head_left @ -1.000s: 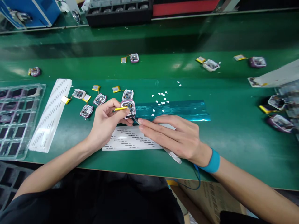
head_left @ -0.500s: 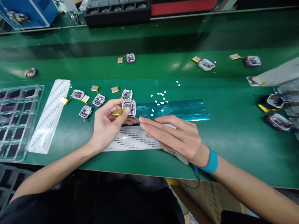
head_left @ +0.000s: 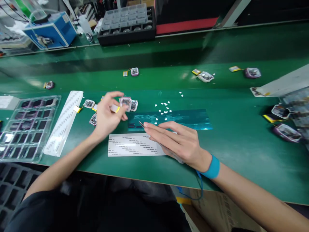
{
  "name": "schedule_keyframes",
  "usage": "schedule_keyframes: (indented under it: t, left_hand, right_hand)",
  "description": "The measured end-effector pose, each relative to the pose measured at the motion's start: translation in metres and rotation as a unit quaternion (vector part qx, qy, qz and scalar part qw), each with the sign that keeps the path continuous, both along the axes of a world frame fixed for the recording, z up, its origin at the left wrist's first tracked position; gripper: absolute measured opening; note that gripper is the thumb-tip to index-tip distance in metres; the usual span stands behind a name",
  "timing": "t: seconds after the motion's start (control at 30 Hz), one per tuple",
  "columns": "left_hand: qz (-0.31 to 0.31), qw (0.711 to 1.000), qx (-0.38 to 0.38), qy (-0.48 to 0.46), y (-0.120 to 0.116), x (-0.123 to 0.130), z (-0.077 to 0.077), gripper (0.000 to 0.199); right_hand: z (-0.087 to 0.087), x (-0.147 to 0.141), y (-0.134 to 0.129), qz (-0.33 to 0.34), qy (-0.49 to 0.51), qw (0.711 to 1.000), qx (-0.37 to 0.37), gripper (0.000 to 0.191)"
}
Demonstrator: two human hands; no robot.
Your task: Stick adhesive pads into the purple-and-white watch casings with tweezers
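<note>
Between the thumb and fingers of my left hand [head_left: 107,114] is a small watch-like case [head_left: 126,103] with its inside showing, a little blurred. A yellow-edged battery [head_left: 115,108] hangs beside it against my fingers. Just behind the held case lies another open case [head_left: 133,105], partly covered. My right hand [head_left: 181,141] grips metal tweezers [head_left: 142,124], their tips pointing left over a blue film strip [head_left: 188,119]. Small white stickers [head_left: 165,112] are scattered on and behind the film. Under my right hand runs a white printed strip [head_left: 130,145].
To the left are a clear tray [head_left: 54,129] of dark-faced parts and a second white strip [head_left: 65,122]. Open cases with batteries, such as this purple one [head_left: 252,72], lie along the green bench [head_left: 241,154]. A black holder [head_left: 125,37] and blue box [head_left: 51,30] stand behind.
My left hand has carried the case away from the tweezers, left and toward the back of the bench. The right hand keeps its hold on the tweezers. The camera view has tilted up.
</note>
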State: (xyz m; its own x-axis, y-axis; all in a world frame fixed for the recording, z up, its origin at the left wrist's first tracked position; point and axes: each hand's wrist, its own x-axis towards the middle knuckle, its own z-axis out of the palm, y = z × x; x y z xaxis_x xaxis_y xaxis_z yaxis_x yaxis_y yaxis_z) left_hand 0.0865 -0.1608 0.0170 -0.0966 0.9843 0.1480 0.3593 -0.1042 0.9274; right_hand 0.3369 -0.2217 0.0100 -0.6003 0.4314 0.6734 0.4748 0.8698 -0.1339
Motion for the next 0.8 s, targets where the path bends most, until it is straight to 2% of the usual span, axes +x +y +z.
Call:
schedule_keyframes:
  t: [0.07,0.13,0.2,0.27,0.37,0.47,0.57,0.63,0.8]
  left_hand:
    - [0.089,0.98,0.056,0.17,0.044,-0.026,0.001,0.035]
    - [0.113,0.945,-0.016,0.307,0.087,-0.05,0.001,0.032]
    - [0.117,0.933,-0.052,0.338,0.119,-0.064,-0.002,0.034]
    - [0.112,0.926,-0.005,0.36,0.139,-0.064,-0.009,0.046]
    - [0.031,0.934,0.079,0.348,0.163,-0.045,-0.023,0.058]
    - [-0.057,0.94,0.043,0.335,0.189,-0.023,-0.033,0.054]
    - [-0.1,0.939,0.007,0.328,0.209,-0.011,-0.034,0.045]
    - [-0.12,0.939,-0.006,0.321,0.215,-0.009,-0.032,0.044]
    - [-0.161,0.94,-0.015,0.3,0.215,-0.01,-0.027,0.064]
  right_hand:
    - [0.001,-0.001,0.001,-0.001,-0.004,1.0,0.029,0.036]
    - [0.003,-0.002,0.001,-0.002,-0.008,0.998,0.06,0.029]
    - [0.005,-0.002,0.001,-0.003,-0.014,0.997,0.081,0.025]
    - [0.007,-0.003,0.001,-0.003,-0.026,0.995,0.091,0.024]
    - [0.007,-0.004,0.002,-0.002,-0.04,0.994,0.097,0.022]
    - [0.005,-0.004,0.004,-0.003,-0.034,0.995,0.092,0.021]
    - [0.002,-0.004,0.007,-0.011,-0.039,0.995,0.086,0.022]
    - [0.001,-0.004,0.009,-0.013,-0.039,0.995,0.091,0.024]
    - [-0.001,-0.006,0.011,-0.024,-0.039,0.994,0.102,0.026]
